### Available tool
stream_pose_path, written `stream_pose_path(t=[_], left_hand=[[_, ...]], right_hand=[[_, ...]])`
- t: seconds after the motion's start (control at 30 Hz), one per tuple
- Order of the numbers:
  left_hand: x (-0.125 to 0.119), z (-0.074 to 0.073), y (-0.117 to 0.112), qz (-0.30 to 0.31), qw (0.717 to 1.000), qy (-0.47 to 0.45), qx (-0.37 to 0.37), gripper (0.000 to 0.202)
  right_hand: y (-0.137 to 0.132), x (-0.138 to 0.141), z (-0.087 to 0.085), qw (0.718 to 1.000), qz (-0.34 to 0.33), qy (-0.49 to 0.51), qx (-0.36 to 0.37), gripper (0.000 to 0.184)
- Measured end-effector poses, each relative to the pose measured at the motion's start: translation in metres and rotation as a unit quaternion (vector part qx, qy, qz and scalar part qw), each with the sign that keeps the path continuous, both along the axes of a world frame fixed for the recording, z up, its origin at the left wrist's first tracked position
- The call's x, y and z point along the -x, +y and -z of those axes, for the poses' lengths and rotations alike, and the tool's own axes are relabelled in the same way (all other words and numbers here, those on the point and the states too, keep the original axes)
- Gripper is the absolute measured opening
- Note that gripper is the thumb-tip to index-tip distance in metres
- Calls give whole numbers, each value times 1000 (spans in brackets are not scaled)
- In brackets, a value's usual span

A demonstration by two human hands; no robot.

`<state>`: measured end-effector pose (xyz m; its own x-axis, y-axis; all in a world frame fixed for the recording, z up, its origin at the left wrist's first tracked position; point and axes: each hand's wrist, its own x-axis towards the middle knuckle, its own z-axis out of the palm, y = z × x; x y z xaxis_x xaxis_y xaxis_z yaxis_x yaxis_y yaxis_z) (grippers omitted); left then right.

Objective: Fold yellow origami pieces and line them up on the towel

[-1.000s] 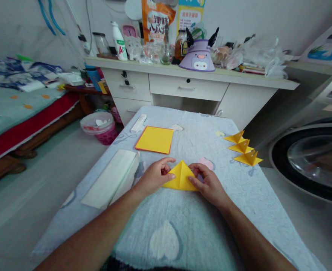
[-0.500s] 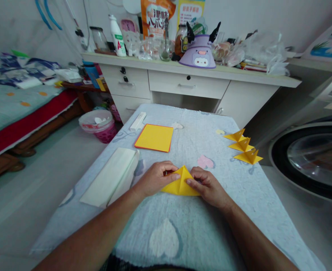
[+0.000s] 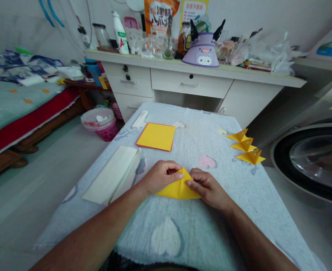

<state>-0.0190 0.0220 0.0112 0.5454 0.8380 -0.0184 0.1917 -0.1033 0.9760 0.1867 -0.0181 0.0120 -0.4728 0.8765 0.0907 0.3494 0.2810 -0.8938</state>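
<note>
A folded sheet of yellow paper (image 3: 179, 190), roughly triangular with its tip pointing away from me, is held just above the cloth-covered table. My left hand (image 3: 163, 177) pinches its upper left edge, thumb on the near face and fingers behind. On the opposite edge, my right hand (image 3: 208, 187) grips the paper the same way. A crease runs down the middle from the tip. Beyond my left hand lies a stack of square paper (image 3: 156, 136), yellow on top with red edges showing.
Three folded yellow paper pieces (image 3: 250, 156) stand in a row near the table's right edge. A pale folded sheet (image 3: 110, 175) and a white narrow box (image 3: 140, 119) lie at left. A washing machine (image 3: 318, 162) stands right; a cluttered desk (image 3: 188, 71) is behind.
The paper's lower left part shows a little more below my left hand, and its lower edge sits slightly nearer me. Both hands keep their grip. The whole view has shifted slightly.
</note>
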Motion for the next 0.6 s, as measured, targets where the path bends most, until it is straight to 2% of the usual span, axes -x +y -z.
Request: stream_pose_path(t=[0.17, 0.37, 0.6], left_hand=[[0, -1, -1, 3, 999, -18, 44, 22], [-2, 2, -1, 1, 999, -1, 35, 23], [-2, -2, -2, -2, 999, 12, 37, 26]], right_hand=[[0, 0, 2, 1000, -3, -2, 1, 38], [-1, 3, 3, 999, 33, 9, -1, 38], [-1, 4, 4, 1000, 28, 9, 8, 41]])
